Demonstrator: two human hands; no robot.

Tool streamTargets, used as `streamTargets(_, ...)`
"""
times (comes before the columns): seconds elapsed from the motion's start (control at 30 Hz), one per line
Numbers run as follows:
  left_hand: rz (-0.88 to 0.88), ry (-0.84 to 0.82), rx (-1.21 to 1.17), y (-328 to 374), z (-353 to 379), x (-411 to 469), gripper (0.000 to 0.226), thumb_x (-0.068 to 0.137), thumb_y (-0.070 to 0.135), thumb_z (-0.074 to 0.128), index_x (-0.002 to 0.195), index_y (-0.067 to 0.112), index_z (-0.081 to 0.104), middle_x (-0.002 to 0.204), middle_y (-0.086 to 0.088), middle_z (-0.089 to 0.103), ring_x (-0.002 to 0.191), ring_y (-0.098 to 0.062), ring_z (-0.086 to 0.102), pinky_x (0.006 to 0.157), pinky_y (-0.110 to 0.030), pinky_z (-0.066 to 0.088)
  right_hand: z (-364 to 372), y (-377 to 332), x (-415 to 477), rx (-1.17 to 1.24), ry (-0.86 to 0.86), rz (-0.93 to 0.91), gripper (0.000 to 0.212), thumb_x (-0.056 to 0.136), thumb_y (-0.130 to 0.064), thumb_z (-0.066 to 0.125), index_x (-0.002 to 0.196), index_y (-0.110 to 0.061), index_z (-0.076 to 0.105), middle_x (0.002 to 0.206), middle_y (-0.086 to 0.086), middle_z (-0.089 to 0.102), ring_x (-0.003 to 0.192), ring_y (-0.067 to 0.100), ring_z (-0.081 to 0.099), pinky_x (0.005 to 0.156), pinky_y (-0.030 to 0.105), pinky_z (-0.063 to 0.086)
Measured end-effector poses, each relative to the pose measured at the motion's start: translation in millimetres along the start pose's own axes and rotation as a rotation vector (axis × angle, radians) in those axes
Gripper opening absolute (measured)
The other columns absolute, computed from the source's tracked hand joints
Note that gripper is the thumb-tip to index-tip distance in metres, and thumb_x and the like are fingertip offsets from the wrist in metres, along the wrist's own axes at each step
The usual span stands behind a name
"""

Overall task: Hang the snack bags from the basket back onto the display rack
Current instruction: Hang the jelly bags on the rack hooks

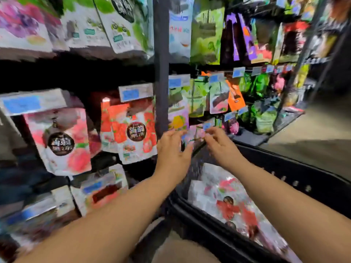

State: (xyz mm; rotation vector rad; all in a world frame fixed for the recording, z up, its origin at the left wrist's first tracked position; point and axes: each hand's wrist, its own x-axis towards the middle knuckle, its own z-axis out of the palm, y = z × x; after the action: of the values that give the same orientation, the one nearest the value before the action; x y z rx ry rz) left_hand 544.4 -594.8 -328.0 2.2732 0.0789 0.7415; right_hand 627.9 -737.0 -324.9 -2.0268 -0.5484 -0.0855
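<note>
Head view — looks forward-down, close on display rack (161, 73), basket (303, 177) below.

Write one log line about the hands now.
left hand, right hand: hold pink snack bag | where: by display rack | basket: bags inside
</note>
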Motion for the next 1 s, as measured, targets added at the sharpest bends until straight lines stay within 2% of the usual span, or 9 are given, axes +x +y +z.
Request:
streamTargets(0.1,-0.035,-0.238,0.043,0.9,51.0,-8.0,0.045,0.094,0.033,0.059,0.133,0.011,0.057,0.124,-0.013,0.056,0.121,-0.029,0.046,0.1,-0.03,0.028,-27.8,56.1,-17.8,-0.106,-0.005,0.113,0.02,0.101,-0.04,0.046,0.114,-0.025,0.048,0.1,0.002,0.053,0.089,0.022,0.054,0.081,0.04,0.047)
streamTargets(0.17,-0.06,-0.363,0.067,-1.6,79.4,-13.9,0.044,0.096,0.029,0.06,0.136,0.013,0.055,0.126,-0.012,0.056,0.122,-0.028,0.048,0.101,-0.032,0.032,-44.0,86.2,-27.5,-0.145,0.001,0.159,0.011,0.103,-0.03,0.046,0.111,-0.024,0.049,0.095,-0.002,0.054,0.085,0.018,0.054,0.081,0.039,0.046)
streamTargets(0.33,-0.156,-0.581,0.163,-15.2,115.2,-19.1,0.044,0.097,0.035,0.059,0.137,0.017,0.055,0.131,-0.011,0.054,0.127,-0.031,0.046,0.109,-0.036,0.034,-64.1,136.7,-46.9,-0.331,-0.118,0.299,0.02,0.101,-0.031,0.05,0.114,-0.017,0.059,0.1,-0.001,0.059,0.095,0.022,0.058,0.078,0.03,0.043)
streamTargets(0.43,-0.23,-0.62,0.163,-23.4,118.3,-16.6,0.041,0.096,0.037,0.059,0.133,0.019,0.059,0.133,-0.009,0.055,0.128,-0.028,0.048,0.107,-0.034,0.039,-60.8,156.9,-54.9,-0.441,-0.201,0.331,0.023,0.099,-0.032,0.055,0.107,-0.013,0.066,0.101,0.002,0.064,0.097,0.021,0.06,0.081,0.03,0.043)
streamTargets(0.5,-0.277,-0.638,0.149,-27.3,119.1,-17.9,0.04,0.095,0.039,0.059,0.13,0.02,0.06,0.131,-0.004,0.057,0.122,-0.025,0.052,0.101,-0.034,0.044,-56.1,162.4,-59.8,-0.557,-0.322,0.339,0.017,0.097,-0.034,0.058,0.097,-0.019,0.067,0.097,-0.003,0.066,0.093,0.016,0.059,0.08,0.029,0.045)
streamTargets(0.6,-0.3,-0.659,0.148,-32.1,120.3,-19.5,0.035,0.096,0.04,0.058,0.125,0.021,0.06,0.126,-0.002,0.059,0.117,-0.025,0.055,0.097,-0.035,0.047,-51.7,159.9,-63.3,-0.739,-0.476,0.315,0.02,0.093,-0.043,0.06,0.103,-0.026,0.068,0.101,-0.008,0.066,0.095,0.013,0.059,0.085,0.03,0.048)
streamTargets(0.7,-0.311,-0.682,0.147,-35.1,120.5,-19.0,0.032,0.095,0.041,0.058,0.121,0.023,0.061,0.122,-0.003,0.061,0.114,-0.027,0.056,0.095,-0.037,0.05,-50.4,158.0,-66.4,-0.85,-0.564,0.358,0.028,0.09,-0.052,0.061,0.1,-0.027,0.066,0.097,-0.007,0.065,0.092,0.014,0.057,0.077,0.029,0.048)
streamTargets(0.83,-0.312,-0.69,0.147,-35.0,121.3,-19.7,0.029,0.095,0.041,0.059,0.119,0.024,0.061,0.122,-0.003,0.061,0.114,-0.028,0.056,0.095,-0.037,0.05,-56.1,156.3,-69.1,-0.914,-0.626,0.424,0.031,0.089,-0.054,0.062,0.098,-0.024,0.066,0.096,-0.004,0.066,0.084,0.012,0.056,0.067,0.025,0.042)
streamTargets(1.0,-0.298,-0.669,0.134,-34.1,120.6,-21.6,0.028,0.094,0.04,0.061,0.116,0.024,0.062,0.119,-0.003,0.063,0.113,-0.027,0.057,0.094,-0.038,0.05,-59.4,164.2,-73.8,-0.861,-0.708,0.436,0.019,0.086,-0.04,0.07,0.093,-0.026,0.06,0.087,-0.009,0.059,0.083,0.014,0.054,0.071,0.027,0.044)
